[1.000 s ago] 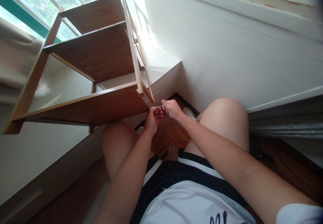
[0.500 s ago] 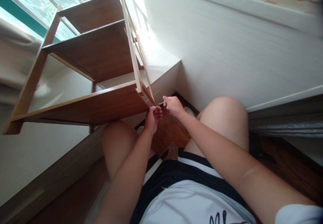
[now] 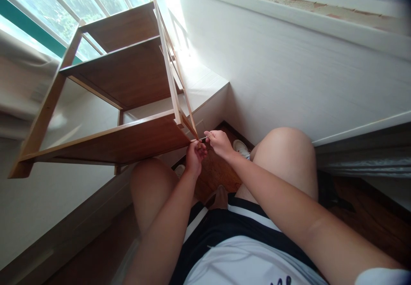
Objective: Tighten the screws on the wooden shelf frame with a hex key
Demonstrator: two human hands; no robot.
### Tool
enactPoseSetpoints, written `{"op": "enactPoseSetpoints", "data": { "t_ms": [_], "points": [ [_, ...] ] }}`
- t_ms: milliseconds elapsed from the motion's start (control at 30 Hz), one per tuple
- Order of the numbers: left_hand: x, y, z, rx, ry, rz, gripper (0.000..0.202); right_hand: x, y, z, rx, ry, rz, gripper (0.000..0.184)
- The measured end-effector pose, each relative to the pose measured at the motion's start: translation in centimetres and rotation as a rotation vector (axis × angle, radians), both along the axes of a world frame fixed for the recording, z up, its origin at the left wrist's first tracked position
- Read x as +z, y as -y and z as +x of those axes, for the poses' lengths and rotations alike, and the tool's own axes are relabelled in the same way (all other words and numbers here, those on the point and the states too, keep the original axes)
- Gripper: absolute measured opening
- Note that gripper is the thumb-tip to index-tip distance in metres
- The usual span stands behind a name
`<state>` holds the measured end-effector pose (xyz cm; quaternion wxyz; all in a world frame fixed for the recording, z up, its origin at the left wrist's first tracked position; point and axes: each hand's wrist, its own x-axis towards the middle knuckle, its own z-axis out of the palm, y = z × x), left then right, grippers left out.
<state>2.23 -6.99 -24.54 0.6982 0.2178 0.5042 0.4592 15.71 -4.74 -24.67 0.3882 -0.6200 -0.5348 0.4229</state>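
Single head-worn view, from above the knees [image 3: 284, 156], facing forward and down (fairly near).

Wht tee [image 3: 237, 261], dk shorts [image 3: 213, 225] w/ wht stripes [image 3: 253, 216].

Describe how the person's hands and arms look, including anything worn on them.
The left hand and right hand are ungloved, with no watch visible. The left arm and right arm are bare, except a plain white sleeve at the right arm's upper end.
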Motion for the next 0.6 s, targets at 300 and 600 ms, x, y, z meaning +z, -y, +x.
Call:
{"op": "enactPoseSetpoints", "data": {
  "t_ms": [300, 600],
  "points": [
    [0.06, 0.3, 0.31, 0.121, -0.046, 0.062, 0.023, 0.3, 0.17, -0.43, 0.002, 0.021, -0.007, 0.054],
    [0.16, 0.31, 0.37, 0.178, -0.11, 0.083, 0.026, 0.1, 0.31, -0.46, -0.009, 0.034, -0.017, 0.052]
  ]
}}
